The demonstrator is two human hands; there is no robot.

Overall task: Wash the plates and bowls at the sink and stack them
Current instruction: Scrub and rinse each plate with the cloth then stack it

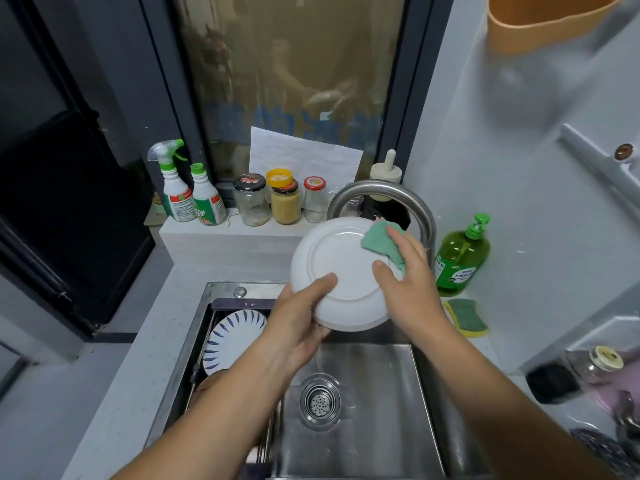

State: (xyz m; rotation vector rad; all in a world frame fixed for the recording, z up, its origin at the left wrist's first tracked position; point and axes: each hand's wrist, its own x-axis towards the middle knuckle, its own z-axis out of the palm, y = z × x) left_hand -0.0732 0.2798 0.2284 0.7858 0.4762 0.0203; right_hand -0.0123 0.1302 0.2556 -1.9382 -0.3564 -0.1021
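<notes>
Scrubbing step underway, by look of it. white plate (pixel 341 271) held tilted above sink (pixel 381 393), underside turned to camera. Probably ceramic: stiff, bit heavy, breakable, likely slick once soaped, so best gripped at rim. left hand (pixel 298 323) clamped on rim at 7 o'clock, thumb laid across underside. right hand (pixel 405 275) closed on green cloth (pixel 381 242), pressed to plate at 2 o'clock. blue-striped plate (pixel 232 337) parked at 8 o'clock.

The plate (pixel 341 271) I'm washing is plain white, my cloth (pixel 379 242) a soft mint green. The other plate (pixel 232 341) is white with dark blue strokes fanning round its rim. The soap bottle (pixel 462 258) is clear green, the sponge (pixel 467 317) yellow under dark green, the sink (pixel 381 393) silver-grey
</notes>
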